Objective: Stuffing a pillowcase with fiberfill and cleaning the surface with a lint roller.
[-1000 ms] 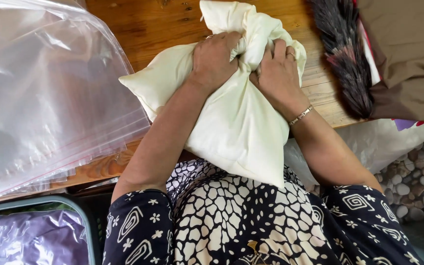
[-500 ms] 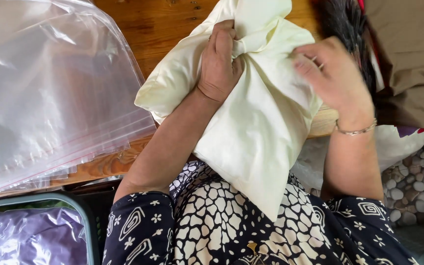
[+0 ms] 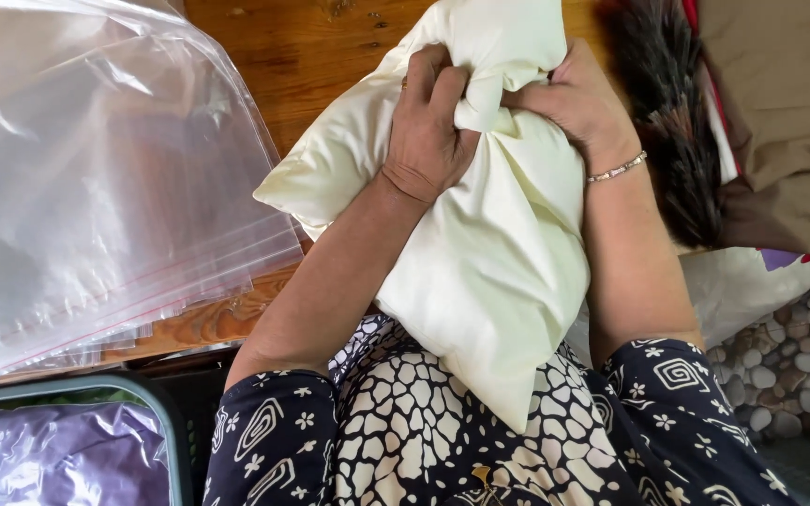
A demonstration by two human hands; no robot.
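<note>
Cream satin pillow (image 3: 489, 253), soft and probably slippery: our left hand (image 3: 428, 131) and right hand (image 3: 578, 108) each clench a grip on its bunched cloth. We judge that gathered top the surest hold, above the wooden table (image 3: 302, 56).

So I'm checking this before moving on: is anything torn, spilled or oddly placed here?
Nothing stands out. The left hand and right hand bunch the cream satin fabric bundle at its top; no tear shows. The clear plastic zip bags lie stacked, slightly fanned, on the wooden table.

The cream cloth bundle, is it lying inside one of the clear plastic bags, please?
No, the cream cloth bundle is gripped by the left hand and right hand, beside the clear plastic bags.
</note>
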